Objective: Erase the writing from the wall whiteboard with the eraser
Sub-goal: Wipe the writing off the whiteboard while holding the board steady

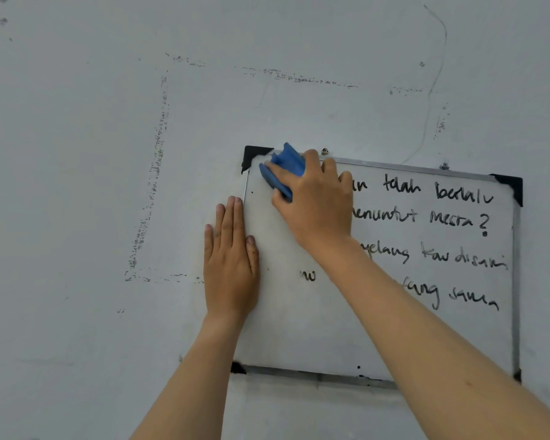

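A small whiteboard (286, 328) with a metal frame and black corner caps hangs slightly tilted on the wall. Black handwriting (438, 223) in several lines fills its right half; the left part is wiped, with a small leftover mark (308, 276). My right hand (315, 201) grips a blue eraser (283, 168) and presses it against the board's top-left corner. My left hand (231, 258) lies flat, fingers together and pointing up, over the board's left edge and the wall.
The grey-white wall (77, 185) around the board carries a dotted rectangular residue outline (159, 160) to the upper left and a thin curved line (435, 77) above. Two screws (324, 151) hold the board's top edge.
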